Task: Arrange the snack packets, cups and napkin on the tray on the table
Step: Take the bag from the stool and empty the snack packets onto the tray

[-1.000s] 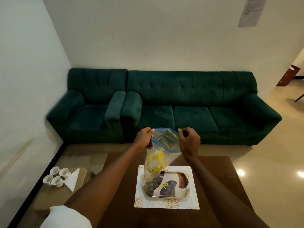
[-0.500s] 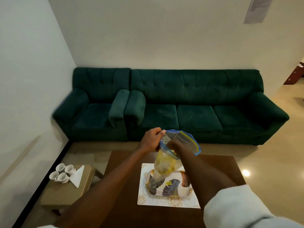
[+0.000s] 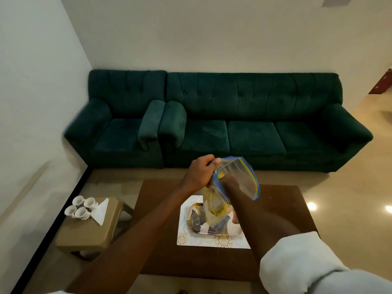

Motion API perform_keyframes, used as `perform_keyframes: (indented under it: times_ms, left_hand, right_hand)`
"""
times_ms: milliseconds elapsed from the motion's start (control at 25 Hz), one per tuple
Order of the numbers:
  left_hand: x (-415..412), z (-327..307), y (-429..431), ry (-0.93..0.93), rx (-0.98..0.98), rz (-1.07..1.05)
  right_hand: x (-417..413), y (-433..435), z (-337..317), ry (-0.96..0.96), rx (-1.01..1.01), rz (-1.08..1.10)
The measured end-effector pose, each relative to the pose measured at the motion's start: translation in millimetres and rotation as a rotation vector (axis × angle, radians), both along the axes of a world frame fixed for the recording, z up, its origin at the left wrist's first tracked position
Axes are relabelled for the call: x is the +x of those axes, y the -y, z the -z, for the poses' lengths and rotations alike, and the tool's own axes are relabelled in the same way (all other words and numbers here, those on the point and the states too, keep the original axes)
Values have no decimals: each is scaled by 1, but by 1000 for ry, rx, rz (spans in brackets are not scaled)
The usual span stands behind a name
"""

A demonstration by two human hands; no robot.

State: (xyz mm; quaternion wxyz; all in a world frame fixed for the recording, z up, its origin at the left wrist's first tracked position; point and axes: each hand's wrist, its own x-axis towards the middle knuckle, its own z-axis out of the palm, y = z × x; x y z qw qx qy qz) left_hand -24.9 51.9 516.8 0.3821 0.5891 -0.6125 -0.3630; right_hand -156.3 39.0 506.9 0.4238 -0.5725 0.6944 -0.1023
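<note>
My left hand [image 3: 201, 172] pinches the rim of a clear zip bag [image 3: 246, 179] with a blue seal and holds it up over the tray [image 3: 195, 218]. My right hand [image 3: 232, 183] is pushed into the bag's mouth and shows only dimly through the plastic; its fingers are hidden. Yellow snack packets [image 3: 214, 205] sit in the bottom of the bag, just above the tray. The leaf-patterned tray lies on a white placemat [image 3: 191, 240] on the dark brown table [image 3: 275, 204]. Several white cups [image 3: 80, 209] and a folded white napkin [image 3: 101, 211] stand on a side stool.
The tan side stool [image 3: 84, 234] stands left of the table, by the wall. A dark green armchair [image 3: 118, 128] and sofa [image 3: 254, 124] fill the space beyond the table. Glossy floor stretches to the right.
My right hand let go of the bag's rim and went down into the open bag. The left hand kept its hold, and the view shifted right and closer.
</note>
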Motion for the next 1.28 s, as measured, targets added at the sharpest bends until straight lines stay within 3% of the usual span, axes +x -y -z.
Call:
perform_keyframes:
  times_ms: [440,680,760,1040,1280]
  left_hand:
    - [4,50,-4,46,284,-134]
    - [11,67,-20,86,306,-164]
    - [18,72,-24,147,282,-155]
    - [52,93,-25,234,339,-209]
    - [84,121,-37,290,435,-330]
  right_hand:
    - [8,14,18,-99,-154,-60]
    - [13,23,32,-156,-237,35]
    - [8,35,36,-43,-161,139]
    - [-6,57,52,613,-9,564]
    - [-11,64,99,895,15,885]
